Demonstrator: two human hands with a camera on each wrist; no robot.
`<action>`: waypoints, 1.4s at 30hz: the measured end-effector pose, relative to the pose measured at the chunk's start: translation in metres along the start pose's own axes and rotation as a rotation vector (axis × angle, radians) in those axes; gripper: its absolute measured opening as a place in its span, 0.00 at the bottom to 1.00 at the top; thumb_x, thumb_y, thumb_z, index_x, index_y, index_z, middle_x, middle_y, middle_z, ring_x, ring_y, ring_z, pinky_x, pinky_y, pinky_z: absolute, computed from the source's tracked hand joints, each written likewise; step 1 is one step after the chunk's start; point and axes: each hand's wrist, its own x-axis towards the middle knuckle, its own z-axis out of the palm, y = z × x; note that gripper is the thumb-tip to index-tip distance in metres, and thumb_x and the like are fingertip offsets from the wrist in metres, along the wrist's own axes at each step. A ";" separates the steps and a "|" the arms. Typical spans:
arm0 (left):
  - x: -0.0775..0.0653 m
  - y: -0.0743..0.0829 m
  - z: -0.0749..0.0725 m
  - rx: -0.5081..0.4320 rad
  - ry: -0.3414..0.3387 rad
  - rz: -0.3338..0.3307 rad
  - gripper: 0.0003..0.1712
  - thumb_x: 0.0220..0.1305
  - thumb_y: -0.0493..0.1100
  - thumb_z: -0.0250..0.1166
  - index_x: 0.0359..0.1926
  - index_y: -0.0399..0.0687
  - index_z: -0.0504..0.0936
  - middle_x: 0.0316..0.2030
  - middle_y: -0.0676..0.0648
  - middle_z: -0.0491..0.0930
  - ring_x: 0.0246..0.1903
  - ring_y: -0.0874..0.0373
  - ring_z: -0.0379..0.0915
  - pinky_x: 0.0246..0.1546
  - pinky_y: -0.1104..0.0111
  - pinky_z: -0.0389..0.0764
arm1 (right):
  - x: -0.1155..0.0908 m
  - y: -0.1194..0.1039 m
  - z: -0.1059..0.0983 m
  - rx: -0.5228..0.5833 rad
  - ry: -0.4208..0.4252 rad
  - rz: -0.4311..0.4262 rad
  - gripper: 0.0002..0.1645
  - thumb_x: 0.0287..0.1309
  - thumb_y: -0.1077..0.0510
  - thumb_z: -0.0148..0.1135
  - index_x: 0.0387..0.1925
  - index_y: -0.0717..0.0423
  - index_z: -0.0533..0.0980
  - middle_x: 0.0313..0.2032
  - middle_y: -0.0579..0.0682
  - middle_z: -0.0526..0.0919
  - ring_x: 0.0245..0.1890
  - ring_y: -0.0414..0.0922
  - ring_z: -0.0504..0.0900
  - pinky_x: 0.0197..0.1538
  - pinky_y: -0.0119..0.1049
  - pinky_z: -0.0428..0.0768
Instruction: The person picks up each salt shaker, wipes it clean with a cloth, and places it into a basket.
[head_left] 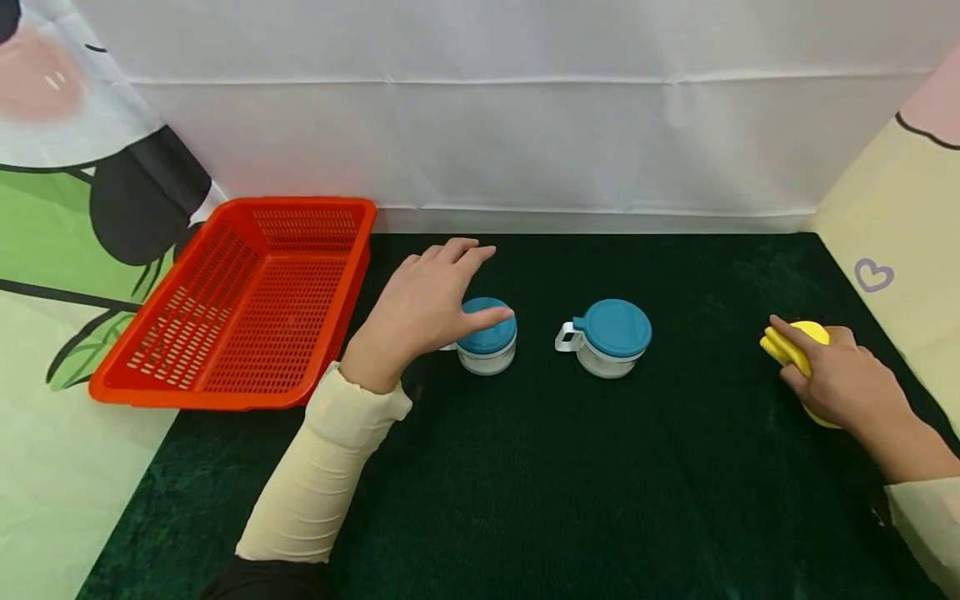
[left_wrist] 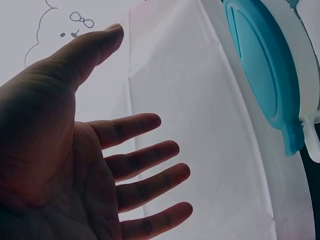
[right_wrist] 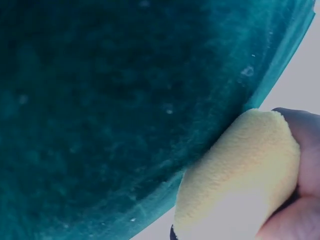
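Observation:
Two seasoning jars with blue lids, pale bodies and white side handles stand on the dark green cloth. My left hand, fingers spread and thumb out, hovers beside the left jar, overlapping its lid and handle in the head view. Its palm holds nothing in the left wrist view, where a blue lid shows at the upper right. To the right stands the other jar. Far right, my right hand grips a yellow sponge low over the cloth; its soft, rounded side fills the right wrist view's lower right.
A red plastic basket with slotted walls stands at the back left, close to my left forearm. A white sheet hangs behind the green cloth, and printed sheets border the sides.

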 end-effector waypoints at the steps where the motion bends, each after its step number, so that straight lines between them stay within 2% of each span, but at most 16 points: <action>1: 0.000 0.000 0.000 -0.001 -0.001 0.002 0.51 0.64 0.75 0.62 0.78 0.53 0.63 0.75 0.44 0.62 0.68 0.43 0.65 0.67 0.46 0.68 | -0.001 -0.001 -0.002 0.004 0.005 0.004 0.49 0.70 0.54 0.61 0.81 0.50 0.46 0.54 0.86 0.53 0.32 0.69 0.71 0.34 0.66 0.76; 7: 0.003 0.002 0.002 -0.005 -0.010 0.011 0.52 0.64 0.76 0.61 0.79 0.54 0.63 0.75 0.44 0.62 0.69 0.44 0.64 0.66 0.47 0.69 | -0.003 -0.008 -0.017 0.040 0.033 0.035 0.48 0.71 0.56 0.58 0.82 0.48 0.44 0.57 0.87 0.50 0.32 0.69 0.70 0.31 0.61 0.75; 11: 0.004 0.002 0.004 -0.013 -0.022 0.008 0.52 0.64 0.76 0.61 0.79 0.54 0.62 0.76 0.44 0.61 0.70 0.44 0.63 0.67 0.47 0.68 | -0.003 -0.014 -0.028 0.062 0.084 0.018 0.47 0.71 0.57 0.55 0.82 0.47 0.44 0.58 0.86 0.51 0.35 0.71 0.69 0.33 0.62 0.75; 13: 0.005 0.002 0.005 -0.013 -0.028 0.010 0.52 0.64 0.76 0.61 0.79 0.54 0.62 0.76 0.44 0.61 0.70 0.43 0.63 0.67 0.47 0.68 | -0.004 -0.016 -0.034 0.077 0.122 -0.005 0.46 0.71 0.57 0.55 0.82 0.48 0.45 0.57 0.85 0.52 0.38 0.72 0.67 0.34 0.63 0.74; 20: 0.005 0.002 0.009 -0.016 -0.036 0.025 0.51 0.64 0.75 0.61 0.78 0.54 0.63 0.76 0.43 0.61 0.69 0.43 0.64 0.66 0.47 0.69 | -0.009 -0.034 -0.053 0.112 0.209 -0.073 0.43 0.72 0.56 0.54 0.82 0.47 0.49 0.53 0.81 0.58 0.34 0.66 0.68 0.30 0.57 0.73; 27: 0.008 0.008 0.014 -0.045 -0.036 0.066 0.50 0.65 0.75 0.62 0.78 0.53 0.64 0.75 0.44 0.63 0.68 0.44 0.66 0.66 0.47 0.69 | -0.015 -0.055 -0.068 0.114 0.258 -0.148 0.43 0.72 0.56 0.54 0.82 0.44 0.49 0.56 0.80 0.58 0.38 0.67 0.66 0.32 0.56 0.69; 31: 0.010 0.013 0.021 -0.084 -0.020 0.108 0.48 0.67 0.72 0.63 0.77 0.52 0.65 0.74 0.44 0.64 0.67 0.45 0.67 0.66 0.49 0.70 | -0.019 -0.065 -0.075 0.111 0.279 -0.167 0.43 0.72 0.56 0.54 0.82 0.43 0.49 0.58 0.79 0.58 0.39 0.67 0.65 0.34 0.59 0.70; 36: 0.013 0.025 0.031 -0.179 0.002 0.160 0.44 0.69 0.67 0.64 0.76 0.50 0.64 0.71 0.44 0.67 0.65 0.48 0.70 0.65 0.53 0.73 | -0.025 -0.074 -0.081 0.123 0.283 -0.171 0.43 0.73 0.56 0.53 0.83 0.41 0.48 0.60 0.79 0.56 0.39 0.68 0.65 0.35 0.61 0.70; 42: 0.018 0.045 0.044 -0.294 -0.014 0.184 0.43 0.71 0.62 0.65 0.78 0.50 0.61 0.70 0.45 0.68 0.65 0.52 0.70 0.63 0.59 0.75 | -0.028 -0.081 -0.086 0.135 0.286 -0.181 0.43 0.73 0.57 0.54 0.83 0.42 0.49 0.62 0.80 0.55 0.42 0.70 0.64 0.36 0.62 0.70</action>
